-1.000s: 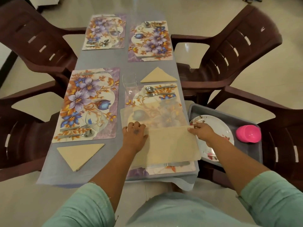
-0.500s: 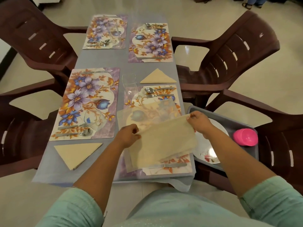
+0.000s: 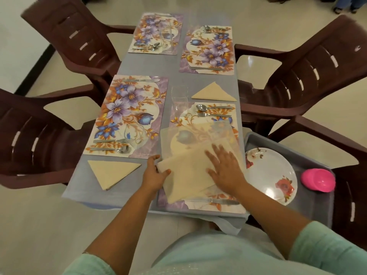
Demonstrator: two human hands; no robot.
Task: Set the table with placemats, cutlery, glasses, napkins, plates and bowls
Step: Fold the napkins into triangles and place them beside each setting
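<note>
While half-folded on the placemat (image 3: 200,205), napkin (image 3: 186,175) under flat open right hand (image 3: 225,168), corner pinched by left hand (image 3: 155,173).

The napkin (image 3: 190,171) lies on the near right placemat (image 3: 200,205), under the right hand's fingers (image 3: 220,153); the left hand's fingers (image 3: 156,165) pinch its left corner. Beyond the fingers, a spoon (image 3: 201,107) and fork (image 3: 202,114) lie on the same placemat, with a glass (image 3: 179,96) and a folded napkin (image 3: 214,93) behind them. Left of the fingers sits another placemat (image 3: 129,116), a second folded napkin (image 3: 113,172) before it. Right of the fingers, off the surface (image 3: 151,66), a tray (image 3: 321,207) holds a plate (image 3: 272,175) and a bowl (image 3: 317,180).
</note>
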